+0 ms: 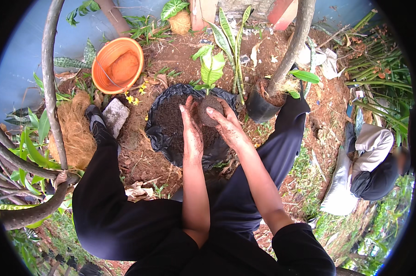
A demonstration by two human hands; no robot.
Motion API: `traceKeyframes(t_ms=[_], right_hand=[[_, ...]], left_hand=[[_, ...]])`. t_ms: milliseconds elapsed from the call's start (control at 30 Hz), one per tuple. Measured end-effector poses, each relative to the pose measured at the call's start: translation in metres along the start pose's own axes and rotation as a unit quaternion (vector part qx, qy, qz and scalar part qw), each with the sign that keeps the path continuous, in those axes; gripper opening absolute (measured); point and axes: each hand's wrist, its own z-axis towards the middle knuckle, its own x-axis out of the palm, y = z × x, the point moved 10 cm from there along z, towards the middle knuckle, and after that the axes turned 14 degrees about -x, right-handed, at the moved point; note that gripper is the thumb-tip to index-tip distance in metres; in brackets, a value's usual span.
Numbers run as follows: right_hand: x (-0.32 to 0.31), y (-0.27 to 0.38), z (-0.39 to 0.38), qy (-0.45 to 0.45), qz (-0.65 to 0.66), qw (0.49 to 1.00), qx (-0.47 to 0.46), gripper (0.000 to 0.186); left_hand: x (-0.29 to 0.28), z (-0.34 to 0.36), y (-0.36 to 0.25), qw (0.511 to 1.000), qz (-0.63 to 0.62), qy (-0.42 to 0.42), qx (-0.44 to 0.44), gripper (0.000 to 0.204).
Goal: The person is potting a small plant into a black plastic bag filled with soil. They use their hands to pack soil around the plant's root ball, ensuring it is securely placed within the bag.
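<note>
Between my hands is a round, dark soil ball (pixel 209 111), with a small plant (pixel 211 68) of broad, pale-veined green leaves rising from its far side. My left hand (pixel 191 128) presses its left side, palm inward and fingers pointing away from me. Around its right side curls my right hand (pixel 228 127), the thumb lying across the top. Soil clings to both hands. Below them, loose dark soil (pixel 167 120) fills a black plastic bag (pixel 158 146) whose rim is folded open. My palms hide part of the ball's sides.
An orange bucket (pixel 118 65) with a wire handle lies tipped at the far left. Nearer are a grey stone block (pixel 115 117) and a coconut fibre heap (pixel 73 131). A black pot (pixel 262 106) stands right of the bag. Another person (pixel 378 168) sits at the far right.
</note>
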Motion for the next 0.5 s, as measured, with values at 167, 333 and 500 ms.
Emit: traceKeyframes(t_ms=[167,333,500], right_hand=[[-0.010,-0.007,0.002,-0.026,0.067,0.997,0.013,0.063],[-0.008,-0.008,0.002,-0.015,0.121,0.992,0.016,0.056],[-0.016,-0.015,0.002,-0.048,0.098,0.994,0.015,0.065]], left_hand=[[0.006,-0.007,-0.005,0.996,0.087,-0.014,0.000,0.076],[0.018,-0.012,-0.010,0.987,0.152,-0.043,0.036,0.078],[0.013,-0.005,-0.003,0.995,0.089,-0.017,0.032,0.074]])
